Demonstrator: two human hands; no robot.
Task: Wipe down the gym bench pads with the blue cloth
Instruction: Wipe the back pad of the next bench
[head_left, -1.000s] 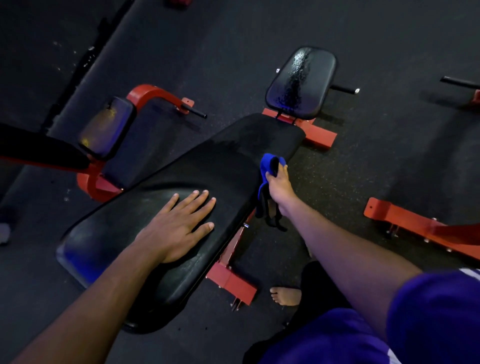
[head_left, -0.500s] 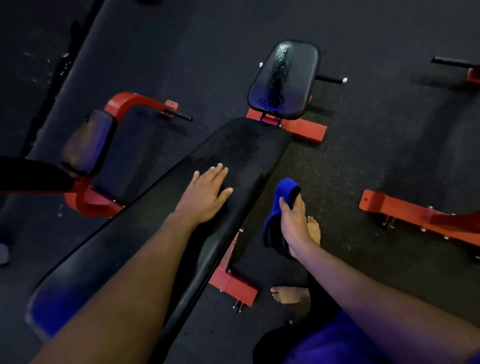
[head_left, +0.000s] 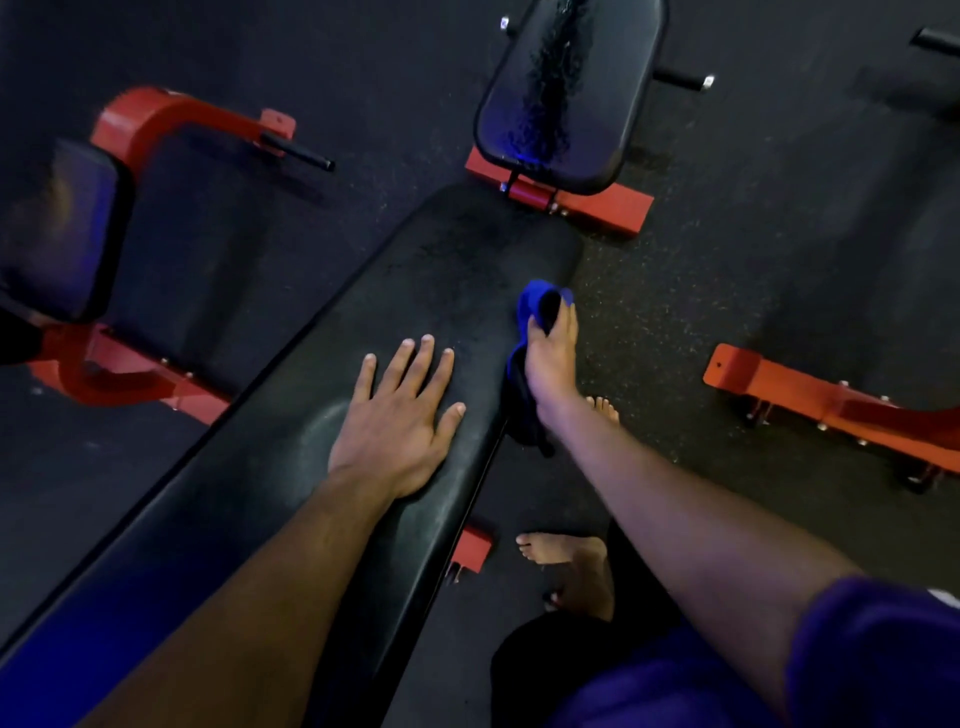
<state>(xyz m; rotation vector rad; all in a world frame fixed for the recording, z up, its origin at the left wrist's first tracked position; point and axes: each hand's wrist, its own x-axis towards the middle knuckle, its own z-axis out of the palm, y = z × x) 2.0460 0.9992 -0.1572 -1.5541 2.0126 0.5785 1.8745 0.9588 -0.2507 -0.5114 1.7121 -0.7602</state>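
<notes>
A long black bench pad (head_left: 441, 270) runs diagonally from the lower left to the upper middle. Beyond its far end stands a smaller black seat pad (head_left: 597, 104), streaked wet down its middle. My left hand (head_left: 400, 421) lies flat on the long pad, fingers spread. My right hand (head_left: 550, 358) grips the blue cloth (head_left: 535, 301) and holds it against the pad's right edge; the rest of the cloth hangs down below the hand.
Red frame feet (head_left: 597, 208) sit under the seat pad. Another bench with a red frame (head_left: 156, 114) and dark pad (head_left: 57, 228) stands at left. An orange-red frame bar (head_left: 810, 395) lies on the floor at right. My bare feet (head_left: 566, 556) stand beside the bench on dark rubber floor.
My right hand has come back up from beside the bench and brought the cloth to the pad's right edge. My left hand stays flat on the pad. The view has shifted closer.
</notes>
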